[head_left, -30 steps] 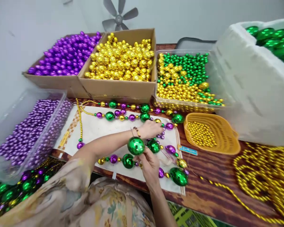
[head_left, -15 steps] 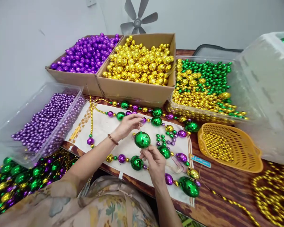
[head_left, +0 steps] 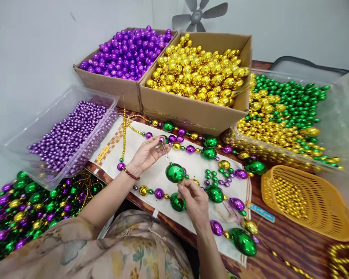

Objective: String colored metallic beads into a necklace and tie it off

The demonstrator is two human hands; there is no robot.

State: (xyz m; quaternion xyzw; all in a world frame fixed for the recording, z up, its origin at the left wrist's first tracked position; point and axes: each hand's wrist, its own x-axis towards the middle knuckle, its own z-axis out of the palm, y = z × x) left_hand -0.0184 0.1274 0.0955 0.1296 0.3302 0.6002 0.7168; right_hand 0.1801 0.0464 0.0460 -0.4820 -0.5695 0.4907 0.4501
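Observation:
My left hand (head_left: 149,153) is pinched around what looks like a small purple bead (head_left: 162,139), at the upper end of a thin needle (head_left: 166,152). The needle runs down to a large shiny green bead (head_left: 175,173) with a tiny green bead on top. At the lower side of that bead, the fingertips of my right hand (head_left: 195,197) are closed on it; the thread there is hidden. Beneath both hands a strand of purple, gold and green beads lies on a white cloth (head_left: 133,153). Loose small green beads (head_left: 211,176) and small purple beads (head_left: 225,181) rest on the cloth.
Cardboard boxes of purple beads (head_left: 128,52) and gold beads (head_left: 197,71) stand behind. Clear bins flank them, with small purple beads (head_left: 72,135) left and green and gold beads (head_left: 291,112) right. A yellow basket (head_left: 328,209) sits right; finished-looking strands (head_left: 37,209) hang left.
My left hand has moved from the loose small beads back left to the needle above the large green bead. My right hand keeps holding that bead. The view has turned left.

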